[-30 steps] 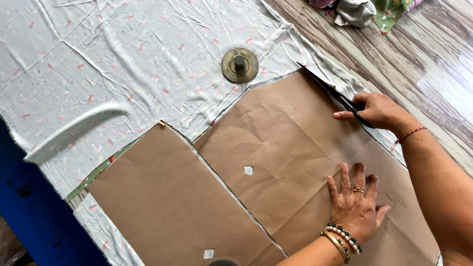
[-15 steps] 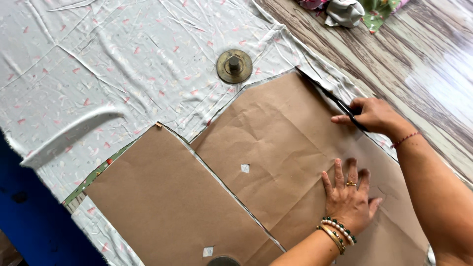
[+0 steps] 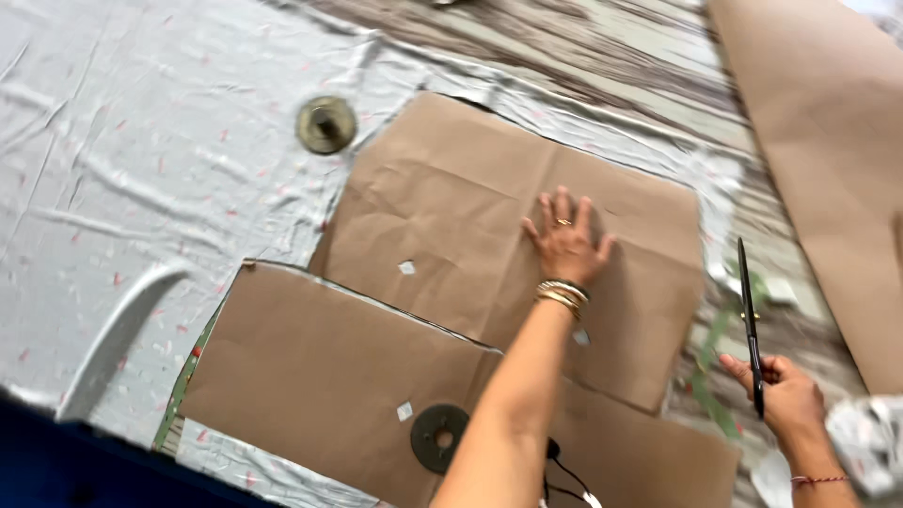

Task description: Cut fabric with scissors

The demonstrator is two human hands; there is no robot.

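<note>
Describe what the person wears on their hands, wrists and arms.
The left hand has a gold ring on one finger and a stack of gold and beaded bracelets at the wrist. The right hand has a thin red string bracelet at the wrist. Both forearms are bare, with no sleeves in view.

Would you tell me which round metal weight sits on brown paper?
The dark weight at the bottom edge, beside the left forearm; the brass weight sits on bare fabric.
</note>
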